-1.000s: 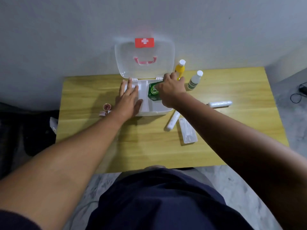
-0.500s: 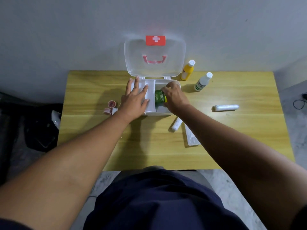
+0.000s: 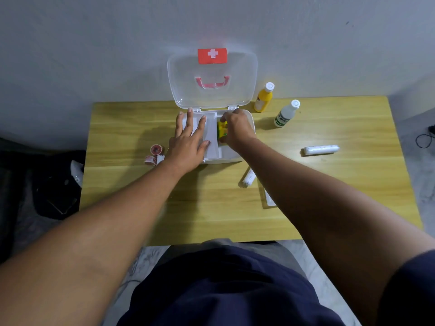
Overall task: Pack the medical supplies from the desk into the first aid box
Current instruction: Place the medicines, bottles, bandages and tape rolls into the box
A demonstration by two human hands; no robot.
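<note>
The white first aid box (image 3: 250,121) stands open at the desk's far edge, its clear lid (image 3: 211,78) leaning back on the wall. My left hand (image 3: 189,142) lies flat, fingers spread, on a white tray (image 3: 213,142) in the box's left half. My right hand (image 3: 236,131) is down in the right half, closed on a small green and yellow pack (image 3: 222,130). On the desk lie a yellow bottle (image 3: 263,97), a white bottle (image 3: 286,114), two white rolls (image 3: 321,149) (image 3: 248,177) and a flat clear packet (image 3: 269,198) partly under my right forearm.
Small red tape rolls (image 3: 153,154) lie left of the box. The wooden desk (image 3: 131,128) ends at the wall behind. A dark bag (image 3: 56,184) sits on the floor to the left, a cable (image 3: 423,140) to the right.
My right hand has lowered the green and yellow pack deeper into the box's right half and turned it. My left hand stays pressed on the white tray.
</note>
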